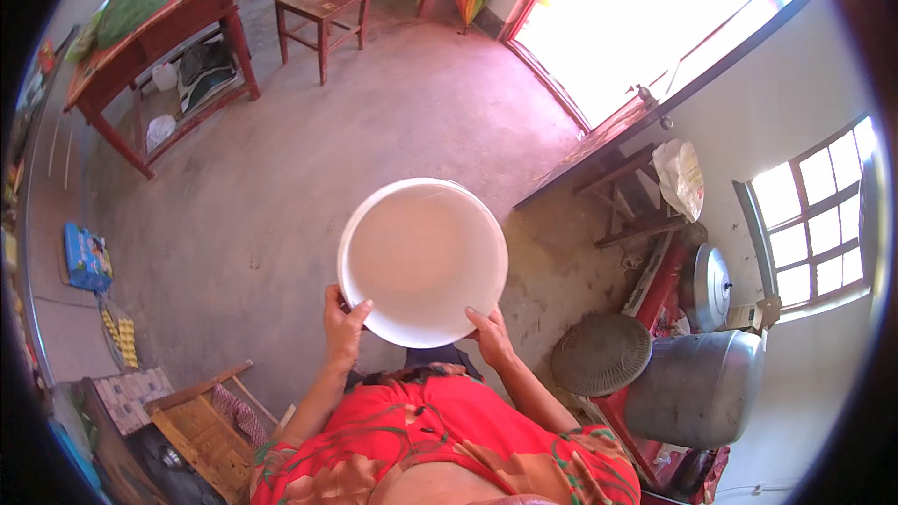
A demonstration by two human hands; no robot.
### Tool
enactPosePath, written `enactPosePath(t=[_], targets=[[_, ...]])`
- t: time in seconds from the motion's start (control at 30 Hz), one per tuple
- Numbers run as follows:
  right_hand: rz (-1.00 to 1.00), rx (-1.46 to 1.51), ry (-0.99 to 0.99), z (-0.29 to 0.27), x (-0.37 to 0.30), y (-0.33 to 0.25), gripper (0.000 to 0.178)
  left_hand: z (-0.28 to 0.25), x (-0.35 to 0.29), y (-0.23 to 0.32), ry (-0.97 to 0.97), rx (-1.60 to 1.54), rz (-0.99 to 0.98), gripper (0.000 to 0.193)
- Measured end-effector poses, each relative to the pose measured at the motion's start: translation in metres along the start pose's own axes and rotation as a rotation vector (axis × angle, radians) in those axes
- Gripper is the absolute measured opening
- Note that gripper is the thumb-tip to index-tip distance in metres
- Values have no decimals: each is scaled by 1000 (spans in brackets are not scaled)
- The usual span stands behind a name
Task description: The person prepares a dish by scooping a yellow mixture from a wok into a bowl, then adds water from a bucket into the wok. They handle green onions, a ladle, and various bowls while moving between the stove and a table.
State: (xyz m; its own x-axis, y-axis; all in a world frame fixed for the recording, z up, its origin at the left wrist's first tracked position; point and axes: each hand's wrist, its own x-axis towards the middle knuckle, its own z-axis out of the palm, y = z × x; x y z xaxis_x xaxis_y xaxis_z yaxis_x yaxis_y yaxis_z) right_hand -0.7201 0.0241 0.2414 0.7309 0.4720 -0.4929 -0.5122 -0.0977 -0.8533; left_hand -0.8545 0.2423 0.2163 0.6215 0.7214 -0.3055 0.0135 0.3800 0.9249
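A round white bucket [423, 266] is held up in front of my body, its open mouth facing me. Its pale inside shows nothing that I can make out. My left hand [346, 320] grips the rim at the lower left, thumb over the edge. At the lower right of the rim, my right hand [490, 332] holds on in the same way. The fingers of both hands are mostly hidden behind the bucket wall.
A wooden table [154, 47] and a chair [325, 9] stand far left. A bright doorway [645, 19] lies far right. Near right are a large metal pot [694, 388], a round woven lid [601, 353] and a lidded pot [709, 287]. A wooden chair [201, 440] stands near left.
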Motion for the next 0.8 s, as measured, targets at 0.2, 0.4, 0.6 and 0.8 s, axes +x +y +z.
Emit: enactPosePath(t=[0.2,0.4,0.6,0.8], targets=[[11,15,-209,-23,128,-37,45,59,70,47,89,62,52,35],[162,-97,-351,-19,213,-115,55,94,148,61,184,93,68,33],[204,-171,-320,-2,303,-168,63,123,241,74,165,-51,3,30],[331,-184,123,-17,362,-222,65,141,357,74,64,-66,-24,33]])
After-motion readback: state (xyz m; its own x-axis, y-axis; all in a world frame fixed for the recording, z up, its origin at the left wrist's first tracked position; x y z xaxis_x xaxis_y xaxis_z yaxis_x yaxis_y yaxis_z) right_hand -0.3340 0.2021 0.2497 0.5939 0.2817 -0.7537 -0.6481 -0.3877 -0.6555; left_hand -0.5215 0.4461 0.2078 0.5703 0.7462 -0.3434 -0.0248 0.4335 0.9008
